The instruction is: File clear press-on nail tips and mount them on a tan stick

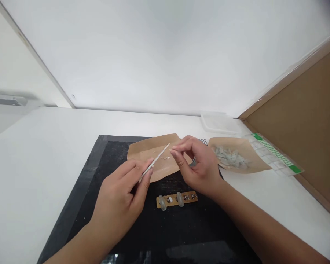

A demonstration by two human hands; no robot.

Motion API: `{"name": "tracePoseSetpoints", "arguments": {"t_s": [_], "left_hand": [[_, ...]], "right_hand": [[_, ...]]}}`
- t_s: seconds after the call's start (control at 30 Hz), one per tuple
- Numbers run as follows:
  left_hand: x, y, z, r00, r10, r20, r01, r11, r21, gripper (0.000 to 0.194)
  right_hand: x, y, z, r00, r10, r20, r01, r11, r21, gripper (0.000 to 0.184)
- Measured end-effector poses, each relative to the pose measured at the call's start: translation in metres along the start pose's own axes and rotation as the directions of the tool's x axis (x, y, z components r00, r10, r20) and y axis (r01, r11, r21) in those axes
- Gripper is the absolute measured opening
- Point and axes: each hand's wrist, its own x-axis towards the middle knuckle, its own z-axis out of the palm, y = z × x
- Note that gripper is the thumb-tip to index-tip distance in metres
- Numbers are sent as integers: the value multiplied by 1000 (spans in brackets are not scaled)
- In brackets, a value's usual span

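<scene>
One slim, pale stick (161, 154) is up in the air now, slanting over the near brown paper (139, 151), our landmark, and the left hand (123, 194) has its lower end clamped between thumb and fingers! Straight, matt, off-white, narrow as they come; it looks feather-light and stiff, probably easy to snap if bent, so a gentle pinch at that lower end or mid-length should suit. Over the paper's right side, the right hand (199, 165) curls in beside the stick's free tip, fingertips drawn close; whether they pinch anything, I cannot tell. Pale flecks (168, 157) dot the paper; a tan strip (173, 199) lies on the near side of it, and a heap of translucent pieces (231, 157) sits off to its right.
</scene>
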Motion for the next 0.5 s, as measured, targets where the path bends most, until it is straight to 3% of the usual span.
{"name": "tracePoseSetpoints", "arguments": {"t_s": [0.1,0.23,0.5], "left_hand": [[1,-4,0,999,24,-25,-22,995,97,25],[3,-8,-2,1000,-3,14,1,991,131,28],[1,-12,-3,1000,12,-21,-10,997,70,21]], "right_hand": [[-3,3,0,985,172,22,-174,977,126,6],[-5,3,3,955,282,86,-295,921,254,10],[-2,4,3,944,315,99,-328,851,410,10]]}}
